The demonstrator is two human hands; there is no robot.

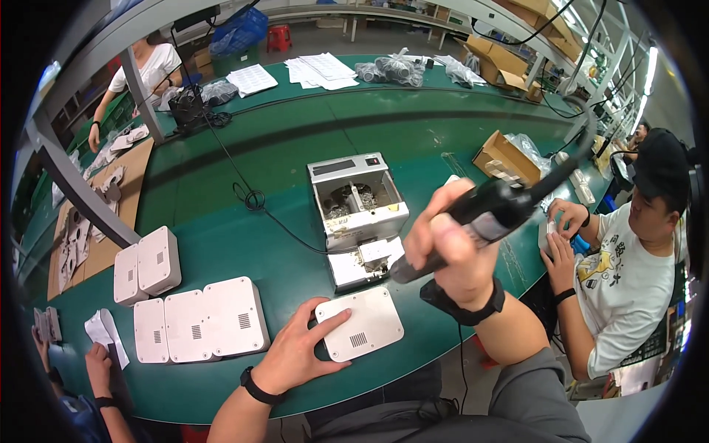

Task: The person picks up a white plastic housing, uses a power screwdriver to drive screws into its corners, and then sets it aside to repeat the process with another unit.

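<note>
Electric screwdriver (pixel 504 210) clenched in right hand (pixel 456 242); below-left of that grip, left hand (pixel 297 345) grasps white plastic housing (pixel 369 317) by its left end, presumably for steadiness.

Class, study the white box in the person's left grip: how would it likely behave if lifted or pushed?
The white box is probably stiff, since its flat face and clean edges show no bend. Pushed, it would likely slide rather than roll, being broad and low on the green table. Its smooth-looking shell may feel slightly slippery.
</note>
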